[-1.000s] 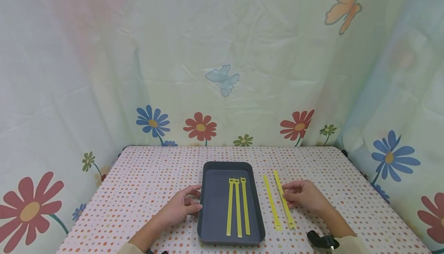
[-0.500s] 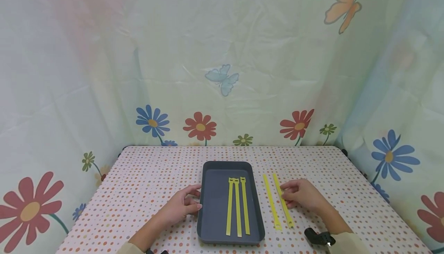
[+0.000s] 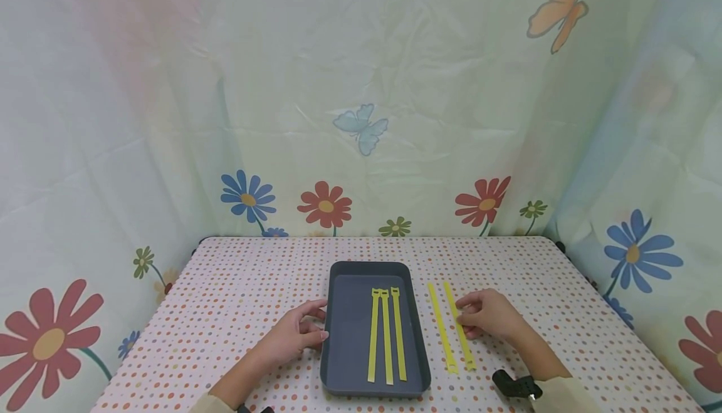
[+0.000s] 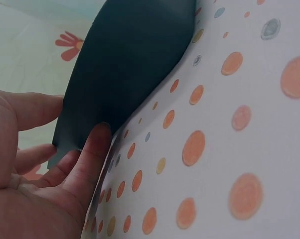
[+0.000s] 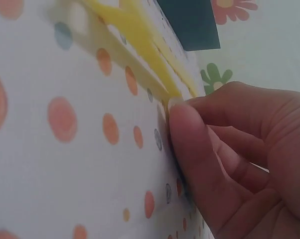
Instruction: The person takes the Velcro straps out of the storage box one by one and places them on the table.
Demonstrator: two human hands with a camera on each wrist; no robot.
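On the table right of the dark grey tray lie two long yellow cable straps with slotted heads toward me. My right hand pinches the outer strap by its edge between thumb and forefinger; the right wrist view shows that strap at the fingertips, near the cloth. The inner strap lies apart, close beside it. Three more straps lie lengthwise in the tray, slotted ends away from me. My left hand rests against the tray's left side, fingertips and thumb touching its outer wall.
A dotted cloth covers the table. Behind it hangs a curtain printed with flowers and butterflies. A black wrist device sits by my right sleeve.
My right hand has shifted slightly left with the outer strap, which now lies closer to and more parallel with the inner one. The left hand and tray stay still.
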